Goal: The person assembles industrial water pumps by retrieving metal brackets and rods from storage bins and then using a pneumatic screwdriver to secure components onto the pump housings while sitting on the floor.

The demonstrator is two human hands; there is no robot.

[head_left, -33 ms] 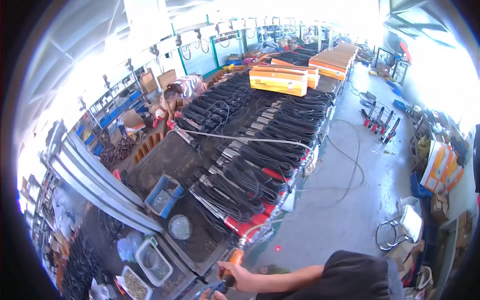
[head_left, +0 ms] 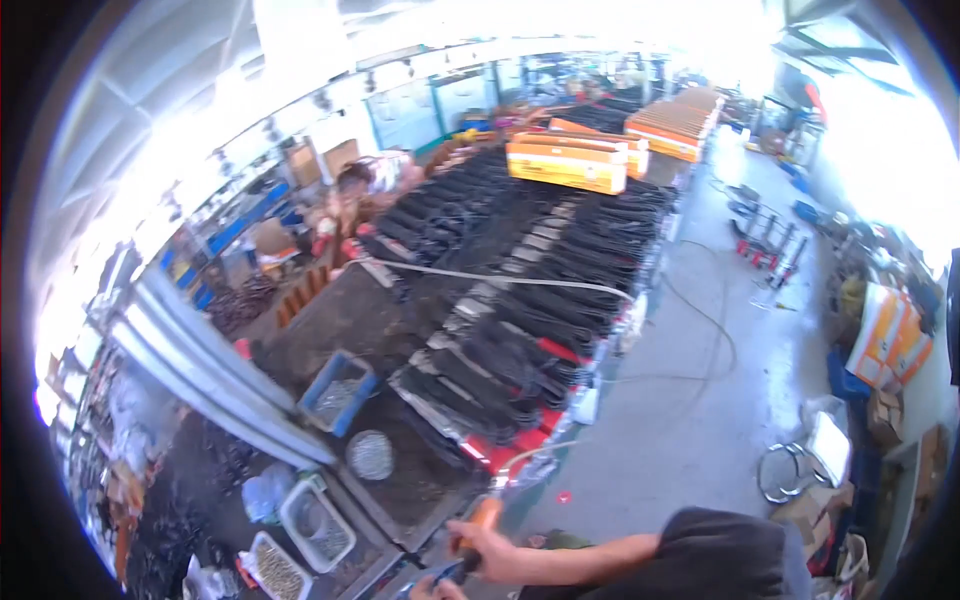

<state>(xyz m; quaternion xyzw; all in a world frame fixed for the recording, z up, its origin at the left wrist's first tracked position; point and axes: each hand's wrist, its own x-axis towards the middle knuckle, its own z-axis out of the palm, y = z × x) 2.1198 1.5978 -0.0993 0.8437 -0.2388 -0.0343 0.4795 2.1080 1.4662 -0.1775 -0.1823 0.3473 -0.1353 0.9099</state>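
Observation:
At the bottom of the head view my right hand [head_left: 490, 553] is closed round an orange-bodied air tool [head_left: 487, 514]. A metal fitting joins its upper end to a pale hose [head_left: 525, 455]. My left hand [head_left: 437, 589] shows only in part at the lower edge. Its fingers are curled by the tool's lower end, next to a blue and dark piece [head_left: 453, 572] that is too blurred to name. Beyond the tool, red-ended tools with coiled black cables [head_left: 480, 385] lie in rows along the dark bench [head_left: 400, 505].
On the bench stand a blue bin [head_left: 357, 408] and a round dish of small metal parts [head_left: 371, 455]. White tubs [head_left: 345, 520] are at lower left. Orange and white boxes [head_left: 566, 164] stand farther along. Another person [head_left: 360, 190] bends over the far side. A hose [head_left: 730, 340] loops across the floor.
The whole view has shifted slightly to the left, so things sit a little farther right, and it is more blurred. Both hands keep their hold.

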